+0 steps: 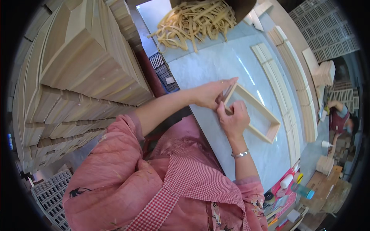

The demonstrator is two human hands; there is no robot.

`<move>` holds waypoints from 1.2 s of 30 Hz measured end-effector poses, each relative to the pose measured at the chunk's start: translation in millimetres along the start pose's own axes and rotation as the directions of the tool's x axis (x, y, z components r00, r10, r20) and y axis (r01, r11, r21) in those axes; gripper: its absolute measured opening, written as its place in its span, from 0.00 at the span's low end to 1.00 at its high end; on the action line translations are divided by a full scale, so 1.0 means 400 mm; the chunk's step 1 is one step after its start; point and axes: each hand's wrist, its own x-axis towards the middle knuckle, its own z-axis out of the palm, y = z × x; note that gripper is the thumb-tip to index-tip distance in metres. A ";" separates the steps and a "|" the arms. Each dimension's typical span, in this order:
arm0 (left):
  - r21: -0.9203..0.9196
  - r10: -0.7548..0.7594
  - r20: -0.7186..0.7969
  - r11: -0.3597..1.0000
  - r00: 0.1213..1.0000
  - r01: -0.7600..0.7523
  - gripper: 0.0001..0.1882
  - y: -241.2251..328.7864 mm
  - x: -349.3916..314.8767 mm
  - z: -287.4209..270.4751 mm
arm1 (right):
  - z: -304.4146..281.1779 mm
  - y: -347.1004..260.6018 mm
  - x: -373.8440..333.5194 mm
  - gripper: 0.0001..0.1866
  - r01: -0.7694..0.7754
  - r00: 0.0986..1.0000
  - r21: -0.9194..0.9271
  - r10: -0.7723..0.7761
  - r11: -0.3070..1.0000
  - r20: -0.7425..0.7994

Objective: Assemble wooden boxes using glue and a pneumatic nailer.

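A shallow rectangular frame of pale wood [273, 131] lies slantwise over the grey-white tabletop [216, 67], its middle open. At its left short end is my left hand [209, 94], fingers stretched along the end piece and thumb tucked under, gripping it. My right hand [236, 118] is closed, fingers curled at the near left corner of the same frame. The two thumbs come close together there. The fingers hide that corner, so I cannot see whether something small is also between them.
Tall stacks of wooden boards [96, 65] rise at the left. Tan strips [196, 23] are heaped at the table's far end. Rows of slim wooden pieces [277, 92] line the right side. Tools and a teal bottle [302, 190] sit lower right; a co-worker [339, 117] is beyond.
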 end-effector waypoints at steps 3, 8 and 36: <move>0.062 0.153 -0.111 0.987 0.982 -0.147 0.49 -0.042 0.002 0.016 | -0.023 -0.021 0.054 0.13 -0.067 0.996 0.264 0.050 0.962 0.068; -0.059 0.079 0.049 0.995 0.996 -0.076 0.36 -0.049 0.015 0.020 | 0.083 -0.095 0.301 0.11 0.042 0.958 0.457 -0.165 0.888 0.233; 0.345 0.170 0.147 0.914 0.974 -0.211 0.61 0.015 -0.051 0.081 | -0.172 0.196 0.127 0.09 -0.471 0.881 0.400 0.393 0.786 0.264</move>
